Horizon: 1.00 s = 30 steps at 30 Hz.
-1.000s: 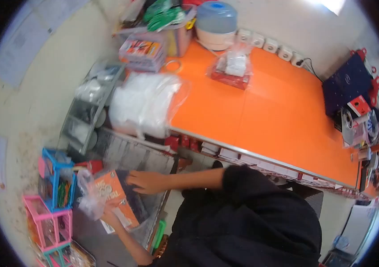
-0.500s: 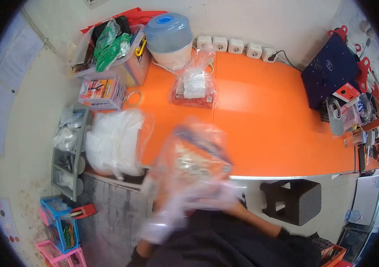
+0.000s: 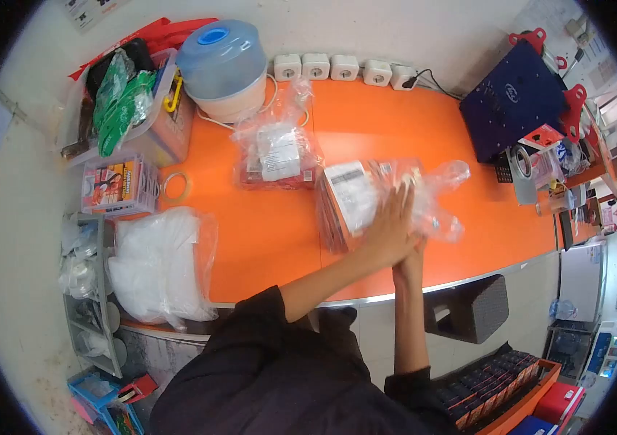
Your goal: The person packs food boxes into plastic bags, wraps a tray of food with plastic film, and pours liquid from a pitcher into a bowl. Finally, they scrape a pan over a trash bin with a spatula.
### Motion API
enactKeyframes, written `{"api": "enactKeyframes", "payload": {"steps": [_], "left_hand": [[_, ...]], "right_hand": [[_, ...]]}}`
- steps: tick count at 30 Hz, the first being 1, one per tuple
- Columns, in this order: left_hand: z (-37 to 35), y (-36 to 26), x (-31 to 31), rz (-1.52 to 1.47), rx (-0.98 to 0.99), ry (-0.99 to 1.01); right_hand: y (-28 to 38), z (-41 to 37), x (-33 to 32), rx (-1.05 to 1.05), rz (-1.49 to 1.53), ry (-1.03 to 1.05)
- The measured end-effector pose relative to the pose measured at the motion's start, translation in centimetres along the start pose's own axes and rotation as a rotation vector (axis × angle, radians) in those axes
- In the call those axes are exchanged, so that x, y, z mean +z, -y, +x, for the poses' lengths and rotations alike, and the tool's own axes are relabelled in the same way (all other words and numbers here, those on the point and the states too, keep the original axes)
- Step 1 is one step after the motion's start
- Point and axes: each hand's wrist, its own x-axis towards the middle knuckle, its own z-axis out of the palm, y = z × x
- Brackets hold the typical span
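Observation:
A clear plastic bag (image 3: 435, 206) with a boxed item inside lies on the orange table; a white printed label (image 3: 352, 192) shows through at its left end. My left hand (image 3: 390, 228) lies on top of the bag, its fingers stretched flat and pointing away from me. Just below it, my right hand (image 3: 408, 262) is at the bag's near edge, with fingers that look curled on the plastic and are partly hidden by my left hand. The loose end of the bag spreads to the right. Behind and to the left sits another bagged red package (image 3: 279, 156) with a white label.
Along the wall stand white sockets (image 3: 343, 67) and a blue-lidded container (image 3: 221, 61). Left are a filled plastic bin (image 3: 171, 123), a tape roll (image 3: 176, 187) and white plastic sheets (image 3: 156, 268). A dark blue box (image 3: 513, 98) stands right; a dark stool (image 3: 475, 308) is below.
The bagged package has gone from being held up near my body to lying on the table, farther right. My left hand now lies flat on it. The view has shifted.

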Motion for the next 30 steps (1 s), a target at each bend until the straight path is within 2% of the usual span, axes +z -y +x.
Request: {"api": "enactKeyframes", "payload": {"steps": [2,3,5,6,9,10,12,14,16,18,19,20,22,23,25,27,29,30], "left_hand": [[2.6,2.7,0.7,0.114,0.023,0.049],[3.4,3.5,0.8,0.120,0.022,0.057],[5.1,4.5,0.7,0.355,0.165,0.042],[6.0,4.7,0.6,0.363,0.165,0.039],[7.0,5.5,0.7,0.369,0.235,0.005],[7.5,6.1,0.6,0.420,0.286,0.036],[7.9,6.5,0.8,0.472,0.334,0.067],[8.3,6.5,0.8,0.462,0.347,0.032],[9.2,7.2,1.1,0.474,0.350,0.016],[10.3,7.5,1.0,0.456,0.344,-0.024],[10.7,7.5,1.0,0.449,0.352,-0.020],[10.9,7.6,1.1,0.466,0.326,-0.060],[9.6,5.7,1.9,0.446,0.201,-0.127],[8.2,4.7,4.0,0.436,0.212,-0.117],[4.3,2.6,9.3,0.551,0.015,-0.554],[-2.8,-0.8,17.3,0.511,0.084,-0.402],[-11.5,-5.0,25.1,0.247,0.272,-0.087],[-15.7,-5.9,29.8,0.320,0.295,0.174]], "right_hand": [[0.5,1.4,1.2,-0.054,-0.150,-0.150],[0.7,1.5,0.5,-0.050,-0.142,-0.153],[1.6,1.6,-1.7,0.080,-0.223,0.022],[2.6,0.8,-2.4,0.079,-0.218,0.030],[5.0,-4.8,-7.0,0.167,-0.466,0.053],[5.6,-6.7,-9.7,0.176,-0.532,0.059],[5.0,-10.8,-17.1,0.258,-0.474,-0.020],[3.8,-16.6,-25.1,0.322,-0.548,-0.174],[3.0,-22.9,-31.7,0.458,-0.554,-0.399],[2.0,-29.6,-36.9,0.498,-0.508,-0.658],[0.1,-34.6,-43.5,0.477,-0.404,-0.627],[-1.4,-38.0,-48.8,0.456,-0.303,-0.598],[-2.8,-43.9,-50.9,0.477,-0.396,-0.772],[-3.7,-46.0,-51.6,0.507,-0.421,-0.832],[-5.1,-49.3,-53.4,0.561,-0.438,-0.894],[-5.8,-51.5,-55.1,0.589,-0.448,-0.895],[-5.9,-52.8,-57.0,0.593,-0.456,-0.866],[-5.7,-53.0,-57.8,0.588,-0.463,-0.845]]}}
